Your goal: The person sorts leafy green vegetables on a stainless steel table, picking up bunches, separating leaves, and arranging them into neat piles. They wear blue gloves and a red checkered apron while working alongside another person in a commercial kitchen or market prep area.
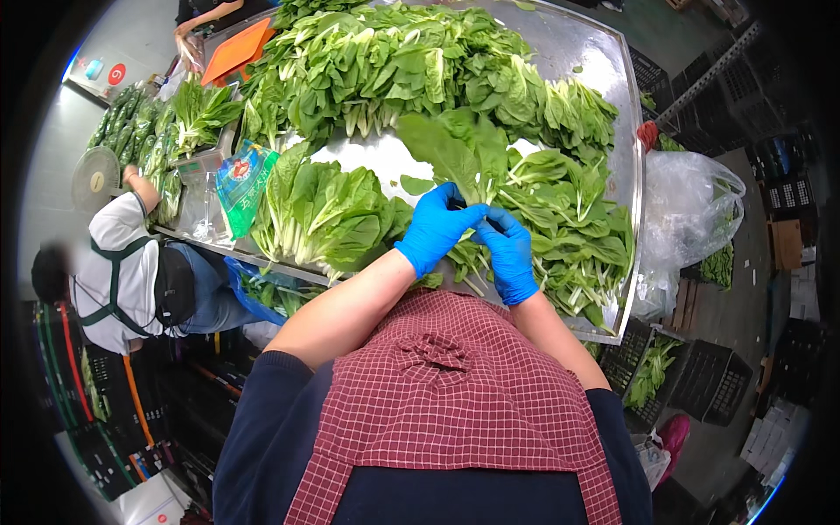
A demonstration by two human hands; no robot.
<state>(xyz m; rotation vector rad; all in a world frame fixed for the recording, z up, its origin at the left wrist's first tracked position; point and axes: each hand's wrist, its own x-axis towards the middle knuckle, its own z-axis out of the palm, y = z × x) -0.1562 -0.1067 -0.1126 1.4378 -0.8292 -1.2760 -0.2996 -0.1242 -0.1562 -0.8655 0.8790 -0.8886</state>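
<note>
My left hand (434,226), in a blue glove, grips a leafy green (459,154) near its pale base. Its broad leaves point away from me, over the metal table. The gloved right hand (506,252) meets the left at the stem end, thumb and fingers closed there; the gloves partly hide the base. To the left of my hands lies a pile of leafy greens (328,213), stems towards me. A looser heap of greens (577,223) spreads on the right, close to my right hand.
A long bank of greens (400,65) covers the far side of the metal table (581,42). At left are a green plastic bag (244,187), a scale (200,164), an orange device (237,52) and a co-worker (125,275). Plastic bags (689,203) hang right; crates (705,380) stand below.
</note>
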